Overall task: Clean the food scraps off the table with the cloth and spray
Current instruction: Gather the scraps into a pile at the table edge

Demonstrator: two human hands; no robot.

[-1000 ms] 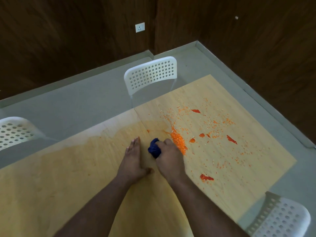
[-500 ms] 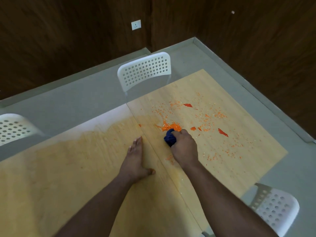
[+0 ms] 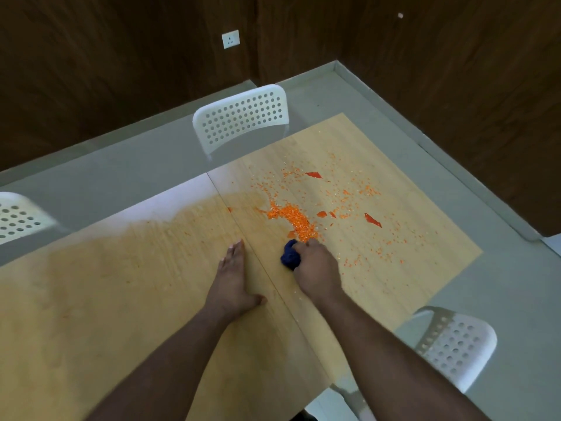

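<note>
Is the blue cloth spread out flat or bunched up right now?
Bunched up: the cloth is a small wad gripped in the right hand, not flat on the table.

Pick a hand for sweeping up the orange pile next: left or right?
Right. The right hand already grips the cloth at the pile's near edge. The left hand lies flat on the table, away from the scraps.

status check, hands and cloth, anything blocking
Left hand flat on table. Right hand grips blue cloth at the edge of the orange scrap pile. Scraps scattered beyond; nothing blocking; no spray in view.
</note>
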